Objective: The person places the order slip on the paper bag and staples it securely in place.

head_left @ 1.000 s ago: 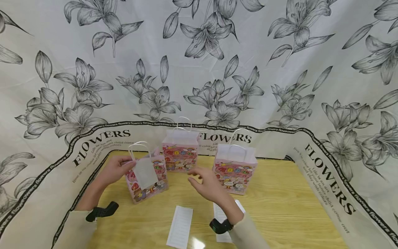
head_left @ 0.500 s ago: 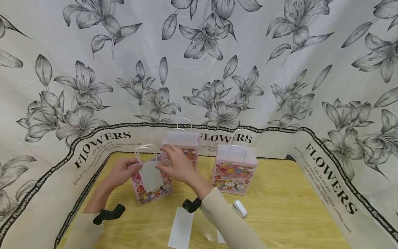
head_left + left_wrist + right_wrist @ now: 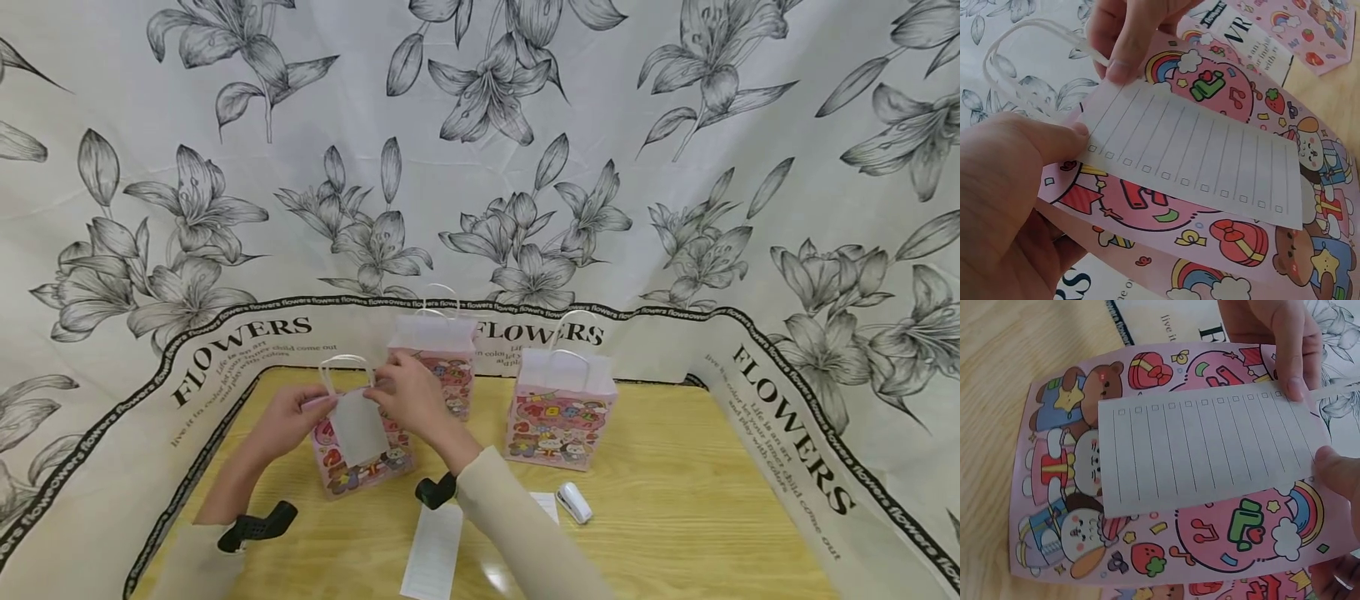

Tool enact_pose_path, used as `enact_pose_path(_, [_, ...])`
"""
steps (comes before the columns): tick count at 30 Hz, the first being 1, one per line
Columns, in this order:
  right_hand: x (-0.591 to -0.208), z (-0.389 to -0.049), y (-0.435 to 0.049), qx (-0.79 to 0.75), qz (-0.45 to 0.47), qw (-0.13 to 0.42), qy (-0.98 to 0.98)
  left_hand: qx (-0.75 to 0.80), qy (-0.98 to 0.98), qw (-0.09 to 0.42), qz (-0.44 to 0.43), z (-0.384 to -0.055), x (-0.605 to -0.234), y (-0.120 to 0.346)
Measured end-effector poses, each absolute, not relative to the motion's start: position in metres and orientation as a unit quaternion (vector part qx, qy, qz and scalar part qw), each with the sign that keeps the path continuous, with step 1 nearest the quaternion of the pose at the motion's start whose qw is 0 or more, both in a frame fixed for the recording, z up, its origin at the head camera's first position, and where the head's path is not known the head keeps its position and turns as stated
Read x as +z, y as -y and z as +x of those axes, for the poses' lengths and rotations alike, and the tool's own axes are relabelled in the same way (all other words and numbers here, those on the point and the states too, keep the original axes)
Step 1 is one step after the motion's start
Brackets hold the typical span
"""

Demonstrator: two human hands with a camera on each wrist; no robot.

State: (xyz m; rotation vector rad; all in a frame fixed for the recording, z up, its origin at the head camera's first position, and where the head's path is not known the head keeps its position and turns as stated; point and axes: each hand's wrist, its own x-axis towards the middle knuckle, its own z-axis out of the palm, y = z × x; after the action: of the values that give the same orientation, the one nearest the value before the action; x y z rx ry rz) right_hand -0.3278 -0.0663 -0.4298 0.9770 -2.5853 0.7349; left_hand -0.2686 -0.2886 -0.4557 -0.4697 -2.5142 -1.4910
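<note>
A pink cartoon-print paper gift bag (image 3: 400, 457) with white handles stands at the left of the table. Against its front lies a white lined checklist sheet (image 3: 1191, 156), with a row of small boxes along one side. My left hand (image 3: 288, 421) pinches the sheet's upper left corner together with the bag's top edge, thumb on the paper. At the upper right corner, my right hand (image 3: 412, 393) pinches sheet and bag edge too, its thumb (image 3: 1124, 59) beside a handle end. Fingers of both hands are partly hidden behind the bag wall.
Two similar gift bags stand behind, one in the middle (image 3: 452, 377) and one to the right (image 3: 561, 429). A white stapler (image 3: 574, 502) lies by a sheet (image 3: 546, 505) partly covered by the right sleeve. Another checklist sheet (image 3: 432, 552) lies in front. A flower-print curtain (image 3: 495, 208) surrounds the table.
My right hand has moved left from mid-table to the bag's top edge and now pinches the sheet's corner there. The left hand keeps its pinch; bag and sheet have shifted slightly right.
</note>
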Motion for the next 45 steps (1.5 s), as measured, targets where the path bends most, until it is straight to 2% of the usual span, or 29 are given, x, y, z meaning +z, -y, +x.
enact_pose_path(6, [-0.443,-0.329,0.069,0.382,0.324,0.084,0.861,-0.490,0.857,0.128,-0.094,-0.260,-0.463,0.280])
enact_pose_path(11, [-0.454,-0.325,0.070,0.445,0.329,0.067,0.830,-0.472,0.863,0.163,-0.076,-0.255,-0.470,0.275])
enact_pose_path(15, [-0.458,-0.323,0.070,0.466,0.338,0.073,0.814,-0.464,0.865,0.181,-0.063,-0.254,-0.472,0.272])
enact_pose_path(19, [-0.456,-0.325,0.066,0.432,0.349,0.082,0.828,-0.468,0.864,0.176,-0.056,-0.254,-0.473,0.270])
enact_pose_path(24, [-0.451,-0.331,0.061,0.372,0.388,0.121,0.834,-0.477,0.859,0.180,-0.052,-0.255,-0.472,0.268])
enact_pose_path(34, [-0.449,-0.339,0.058,0.373,0.412,0.081,0.827,-0.500,0.846,0.175,-0.056,-0.259,-0.471,0.269])
enact_pose_path(45, [-0.454,-0.346,0.062,0.356,0.447,0.132,0.810,-0.511,0.837,0.188,-0.049,-0.258,-0.471,0.268])
